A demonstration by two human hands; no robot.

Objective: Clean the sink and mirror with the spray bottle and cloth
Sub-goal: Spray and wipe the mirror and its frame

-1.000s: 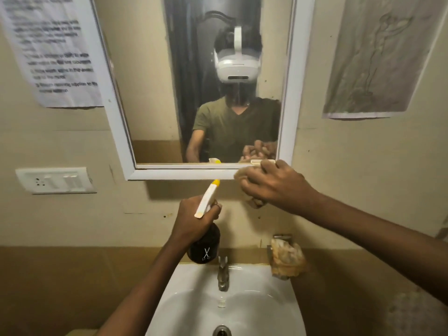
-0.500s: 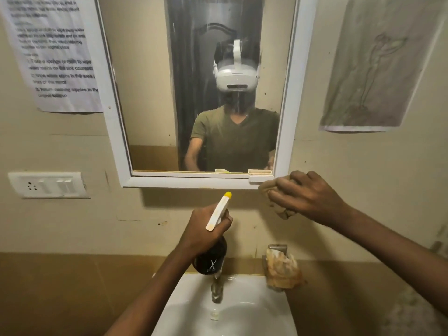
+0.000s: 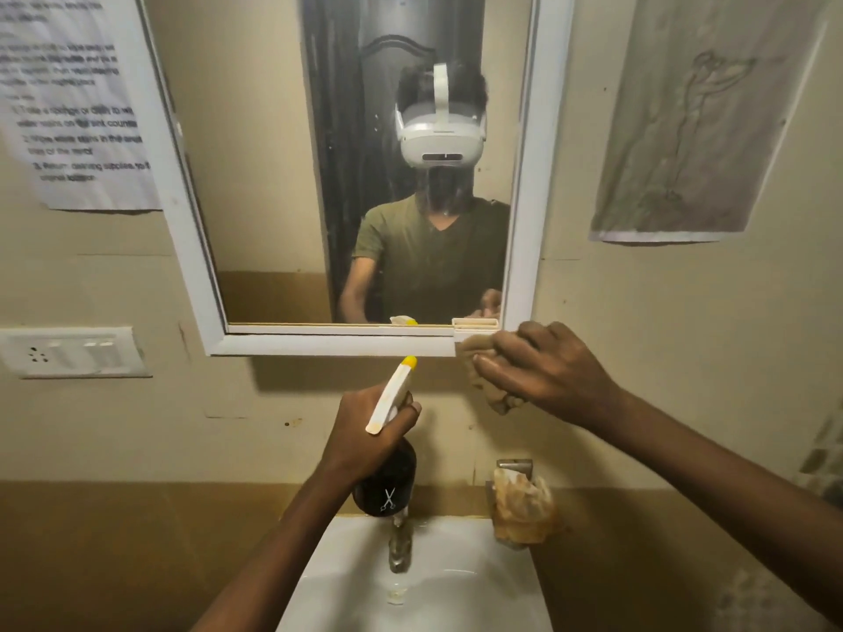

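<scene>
A white-framed mirror (image 3: 255, 175) hangs on the wall above a white sink (image 3: 460, 567) with a metal tap (image 3: 400, 547). My left hand (image 3: 365, 440) grips a dark spray bottle (image 3: 387, 485) with a white trigger head and yellow nozzle, held upright above the tap and below the mirror. My right hand (image 3: 543, 371) holds a crumpled tan cloth (image 3: 483, 380) against the mirror frame's lower right corner. The cloth is mostly hidden under my fingers.
A soap holder with a crumpled brownish thing (image 3: 522, 506) is fixed to the wall right of the tap. A switch plate (image 3: 73, 352) sits left of the mirror. A printed notice (image 3: 77, 111) and a drawing (image 3: 698, 116) hang either side.
My right hand with the cloth has slid right along the mirror's bottom frame to its lower right corner. The view has tilted up slightly. The left hand keeps the bottle in about the same place.
</scene>
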